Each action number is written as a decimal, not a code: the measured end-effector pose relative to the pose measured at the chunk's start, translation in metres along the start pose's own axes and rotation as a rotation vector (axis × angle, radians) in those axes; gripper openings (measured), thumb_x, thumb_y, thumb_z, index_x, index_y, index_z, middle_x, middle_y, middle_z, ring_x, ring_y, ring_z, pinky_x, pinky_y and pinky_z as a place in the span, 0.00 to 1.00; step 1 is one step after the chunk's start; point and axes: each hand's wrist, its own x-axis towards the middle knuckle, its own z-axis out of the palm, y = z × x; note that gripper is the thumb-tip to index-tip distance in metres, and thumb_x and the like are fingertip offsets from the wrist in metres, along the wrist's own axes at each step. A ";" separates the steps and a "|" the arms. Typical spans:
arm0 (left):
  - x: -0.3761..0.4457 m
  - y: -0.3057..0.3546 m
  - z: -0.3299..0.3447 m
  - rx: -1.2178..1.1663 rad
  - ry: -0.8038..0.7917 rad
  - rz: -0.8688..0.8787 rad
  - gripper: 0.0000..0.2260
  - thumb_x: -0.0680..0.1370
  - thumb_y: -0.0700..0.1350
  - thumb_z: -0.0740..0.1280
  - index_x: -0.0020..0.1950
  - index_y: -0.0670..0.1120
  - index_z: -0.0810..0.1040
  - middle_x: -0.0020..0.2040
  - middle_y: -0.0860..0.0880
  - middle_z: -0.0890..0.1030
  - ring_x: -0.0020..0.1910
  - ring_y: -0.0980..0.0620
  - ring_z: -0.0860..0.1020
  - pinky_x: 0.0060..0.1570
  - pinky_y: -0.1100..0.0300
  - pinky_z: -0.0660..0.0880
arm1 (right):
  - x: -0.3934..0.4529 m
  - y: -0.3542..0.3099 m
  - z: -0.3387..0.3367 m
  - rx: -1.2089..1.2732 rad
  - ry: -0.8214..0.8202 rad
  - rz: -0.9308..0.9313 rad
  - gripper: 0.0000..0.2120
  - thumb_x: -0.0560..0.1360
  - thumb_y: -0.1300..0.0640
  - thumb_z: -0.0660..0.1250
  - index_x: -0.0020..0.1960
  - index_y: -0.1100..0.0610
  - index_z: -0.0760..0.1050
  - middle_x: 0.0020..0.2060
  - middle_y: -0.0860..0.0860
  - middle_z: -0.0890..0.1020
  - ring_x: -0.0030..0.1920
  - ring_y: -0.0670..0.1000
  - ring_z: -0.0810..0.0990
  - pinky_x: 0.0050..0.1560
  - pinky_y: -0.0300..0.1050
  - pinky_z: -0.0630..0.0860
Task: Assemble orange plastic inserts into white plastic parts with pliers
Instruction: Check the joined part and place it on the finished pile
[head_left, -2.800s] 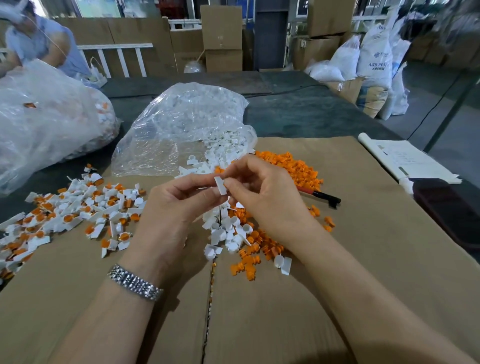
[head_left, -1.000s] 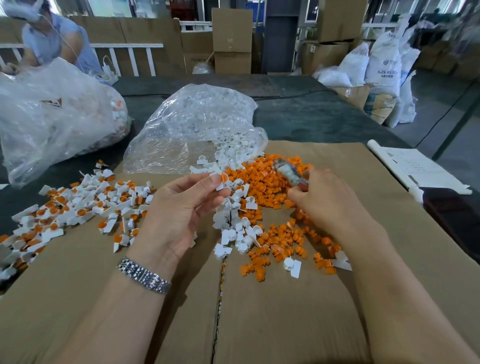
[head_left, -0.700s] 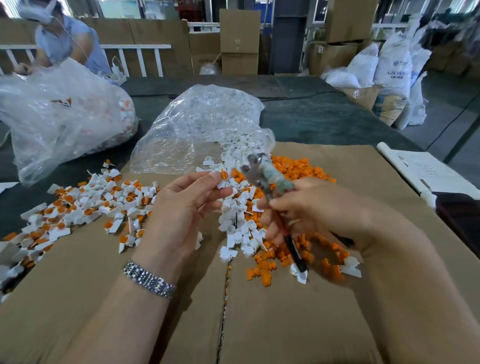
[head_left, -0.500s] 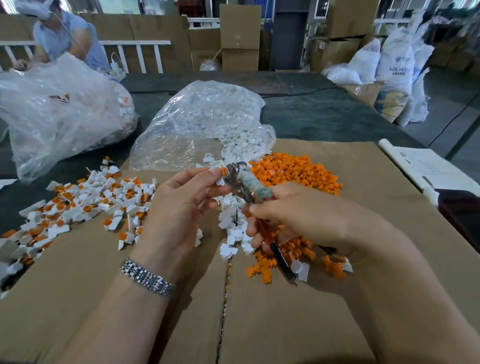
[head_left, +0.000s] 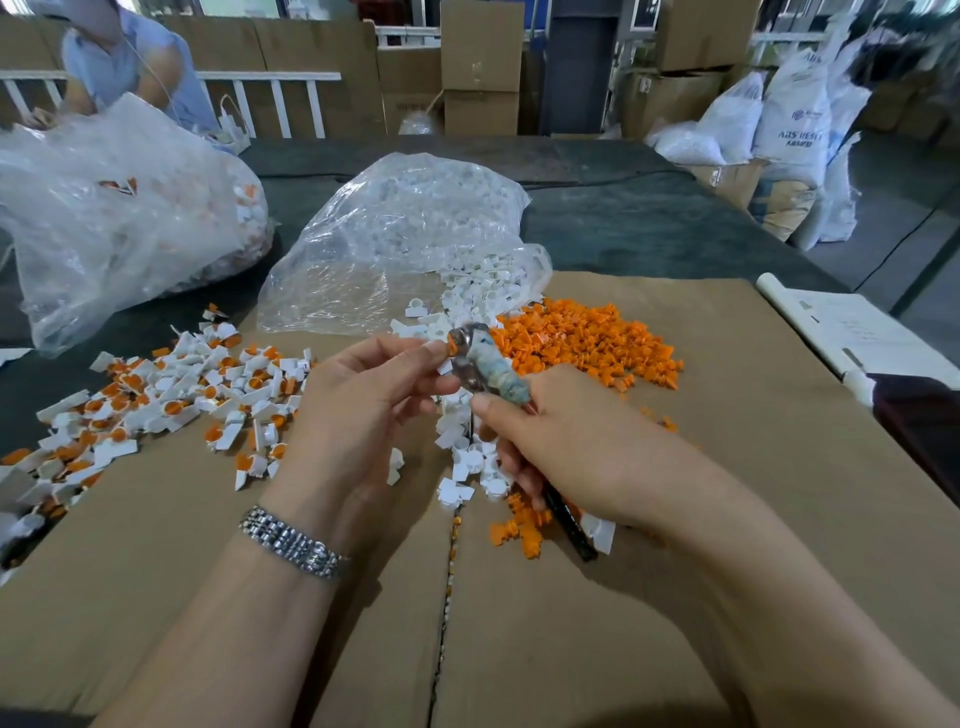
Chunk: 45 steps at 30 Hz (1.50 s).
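Now the left hand (head_left: 363, 410) pinches a part (head_left: 448, 349), apparently with its insert, at the pliers (head_left: 485, 371) gripped by the right hand (head_left: 561, 447); a square, gentle squeeze should seat it.

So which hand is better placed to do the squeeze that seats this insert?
The right hand: it grips the pliers, whose head sits at the white part pinched by the left hand.
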 end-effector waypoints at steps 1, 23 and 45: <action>0.000 0.000 0.000 0.006 -0.005 -0.005 0.06 0.70 0.40 0.76 0.45 0.40 0.84 0.39 0.45 0.85 0.35 0.53 0.83 0.32 0.66 0.77 | 0.000 0.000 0.001 -0.050 0.025 -0.003 0.22 0.84 0.45 0.59 0.43 0.62 0.74 0.31 0.54 0.78 0.30 0.53 0.75 0.42 0.58 0.81; 0.003 -0.006 -0.004 0.195 0.020 0.097 0.06 0.77 0.43 0.75 0.40 0.47 0.87 0.36 0.44 0.84 0.37 0.47 0.85 0.36 0.63 0.80 | 0.006 0.025 -0.013 0.163 -0.123 0.002 0.22 0.83 0.43 0.60 0.51 0.62 0.79 0.35 0.54 0.85 0.36 0.56 0.85 0.33 0.41 0.78; 0.022 -0.005 -0.043 1.580 0.245 0.158 0.09 0.82 0.47 0.67 0.59 0.50 0.84 0.59 0.44 0.79 0.57 0.42 0.79 0.51 0.50 0.76 | 0.037 0.069 -0.034 -0.593 0.647 0.120 0.30 0.75 0.31 0.64 0.66 0.53 0.73 0.55 0.51 0.77 0.56 0.55 0.77 0.56 0.55 0.71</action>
